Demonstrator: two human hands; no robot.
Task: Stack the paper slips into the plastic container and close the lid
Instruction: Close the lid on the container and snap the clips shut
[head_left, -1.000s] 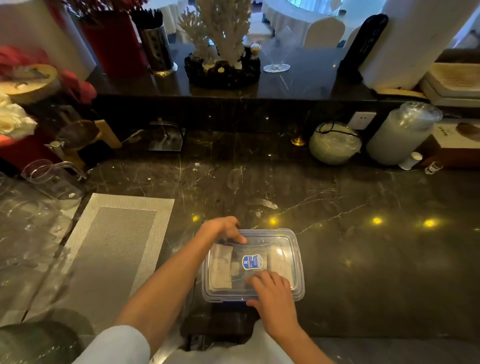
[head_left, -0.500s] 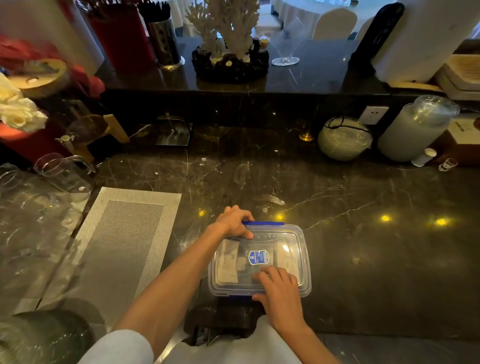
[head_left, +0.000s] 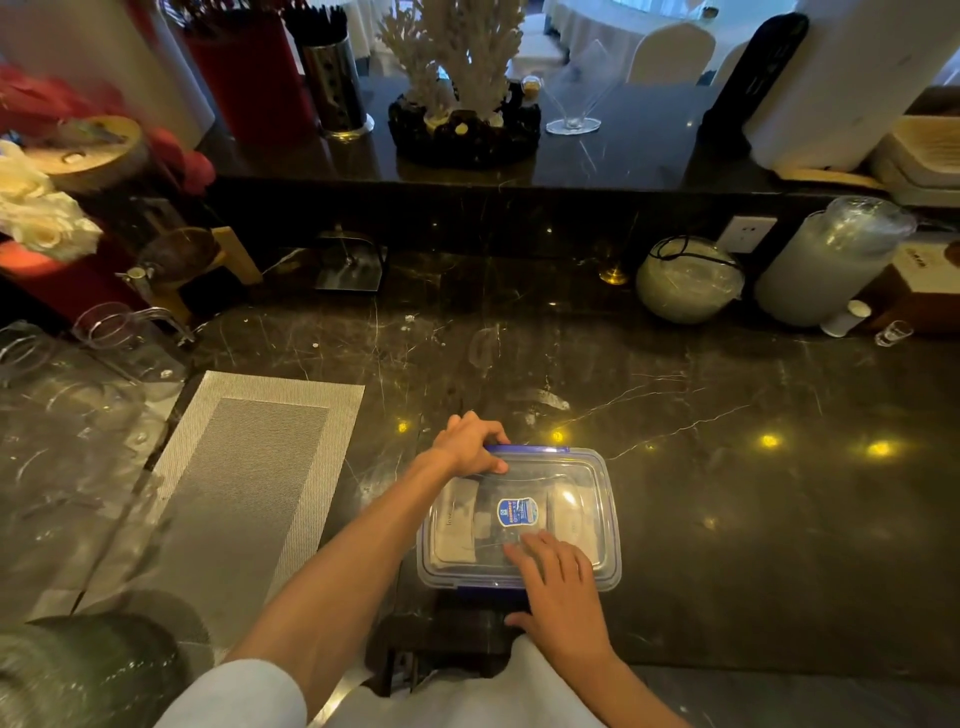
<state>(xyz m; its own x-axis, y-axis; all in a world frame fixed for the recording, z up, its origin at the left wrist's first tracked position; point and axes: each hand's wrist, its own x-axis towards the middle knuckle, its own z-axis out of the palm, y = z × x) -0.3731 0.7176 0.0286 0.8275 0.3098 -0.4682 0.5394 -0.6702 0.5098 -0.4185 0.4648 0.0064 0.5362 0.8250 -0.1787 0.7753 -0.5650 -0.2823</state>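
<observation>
plastic container (head_left: 608, 519) | lid (head_left: 566, 499) on, unchanged | left hand (head_left: 470, 444) still gripping far edge | right hand (head_left: 558, 582) pressing flat

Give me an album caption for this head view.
Both hands, left and right, press the lid onto a container of paper slips.

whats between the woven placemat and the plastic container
In the head view, the left forearm crosses that stretch above dark marble counter; nothing else lies between the placemat and the container.
</observation>
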